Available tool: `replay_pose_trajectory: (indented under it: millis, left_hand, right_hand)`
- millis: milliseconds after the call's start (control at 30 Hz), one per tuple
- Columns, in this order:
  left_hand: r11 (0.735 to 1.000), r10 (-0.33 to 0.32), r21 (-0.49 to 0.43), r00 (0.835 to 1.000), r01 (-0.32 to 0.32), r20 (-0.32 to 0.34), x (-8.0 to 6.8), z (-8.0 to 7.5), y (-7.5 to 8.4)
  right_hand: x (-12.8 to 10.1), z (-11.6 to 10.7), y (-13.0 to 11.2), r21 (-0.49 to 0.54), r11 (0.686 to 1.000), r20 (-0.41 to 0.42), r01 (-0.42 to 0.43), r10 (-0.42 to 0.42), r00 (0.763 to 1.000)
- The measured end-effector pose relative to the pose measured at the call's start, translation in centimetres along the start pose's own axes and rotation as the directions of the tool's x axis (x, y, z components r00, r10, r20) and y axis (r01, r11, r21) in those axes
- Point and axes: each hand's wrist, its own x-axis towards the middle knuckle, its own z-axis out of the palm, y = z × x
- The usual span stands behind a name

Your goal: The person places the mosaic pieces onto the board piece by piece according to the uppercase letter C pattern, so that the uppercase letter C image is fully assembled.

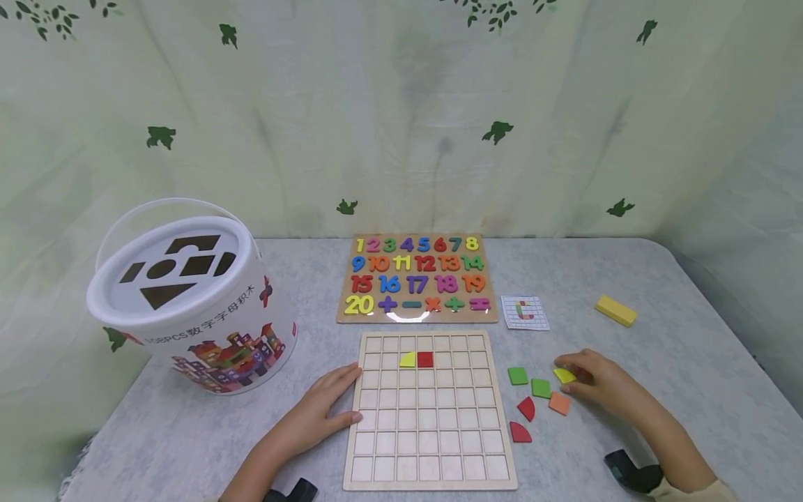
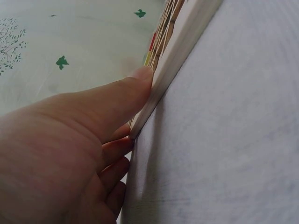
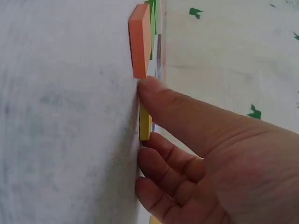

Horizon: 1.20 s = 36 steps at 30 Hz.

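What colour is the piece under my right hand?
Yellow piece, clearest in the head view.

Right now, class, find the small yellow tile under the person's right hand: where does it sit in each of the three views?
Head: yellow tile right of the grid board, under the right hand's fingertips.
Left wrist: not in view; only the board's edge and the left hand.
Right wrist: centre, edge-on between thumb and fingers, below the orange tile.
Shared landmark: the orange tile, seen in the head and right wrist views.

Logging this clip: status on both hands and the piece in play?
Left hand flat against grid board edge, steadying. Right hand pinching yellow piece on the table. Orange piece close beside it; nothing blocking.
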Motion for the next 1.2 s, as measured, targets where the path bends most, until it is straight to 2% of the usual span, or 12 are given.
replay_pose_trajectory:
  millis: [100,200,367,567,733,867,1067,1100,1200]
  left_hand:
    - [1.0,0.007,0.001,1.0,-0.007,-0.002,0.0,0.0,0.0]
    - [1.0,0.009,0.0,1.0,-0.009,-0.004,0.0,0.0,0.0]
    - [1.0,-0.004,-0.004,1.0,0.004,0.001,0.0,0.0,0.1]
    - [1.0,-0.015,-0.005,1.0,0.015,0.0,0.0,0.0,0.1]
    - [1.0,-0.016,0.0,1.0,0.016,0.0,0.0,0.0,0.1]
    - [1.0,-0.02,0.007,1.0,0.02,0.004,0.0,0.0,0.0]
    - [1.0,-0.031,-0.003,0.999,0.031,0.014,0.1,0.0,0.0]
    - [0.999,-0.034,-0.004,0.999,0.034,0.016,0.1,0.0,0.0]
    - [0.999,-0.035,-0.007,0.999,0.035,0.017,0.1,0.0,-0.1]
  right_hand:
    - [0.0,0.1,0.0,0.016,1.0,0.035,-0.005,0.005,0.999]
    - [-0.1,0.0,0.1,0.033,0.999,0.051,0.03,-0.032,0.998]
    - [0.0,0.1,0.1,0.028,0.998,0.04,0.054,-0.056,0.998]
    - [0.3,0.0,-0.8,0.017,0.999,-0.009,0.037,-0.037,0.999]
    - [0.7,-0.1,-2.8,0.002,0.995,-0.083,0.104,-0.103,0.991]
    - [1.3,0.1,-5.1,0.011,0.98,-0.128,0.2,-0.197,0.972]
    - [3.1,1.0,-8.9,0.026,0.93,-0.228,0.366,-0.351,0.908]
    - [3.4,1.2,-9.5,0.031,0.922,-0.241,0.386,-0.367,0.898]
    - [4.5,2.0,-11.4,0.069,0.91,-0.25,0.409,-0.381,0.89]
